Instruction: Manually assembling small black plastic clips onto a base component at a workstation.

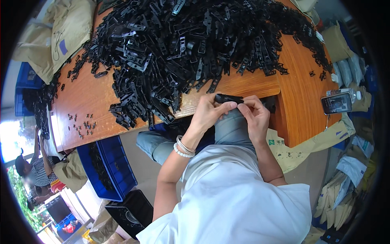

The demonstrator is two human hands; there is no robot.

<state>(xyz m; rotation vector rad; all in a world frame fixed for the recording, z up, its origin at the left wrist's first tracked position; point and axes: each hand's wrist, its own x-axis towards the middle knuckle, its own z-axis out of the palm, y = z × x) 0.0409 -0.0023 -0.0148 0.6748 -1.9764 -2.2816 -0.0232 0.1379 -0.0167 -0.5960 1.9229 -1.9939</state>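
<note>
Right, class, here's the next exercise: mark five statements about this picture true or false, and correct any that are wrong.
1. The left hand and the right hand meet at a small black part. True.
2. The white beaded bracelet is on the right wrist. False: it is on the left wrist.
3. A large heap of black parts lies on the wooden table. True.
4. The phone is to the left of both hands. False: it is to their right.
5. The blue crate holds dark contents. True.
</note>
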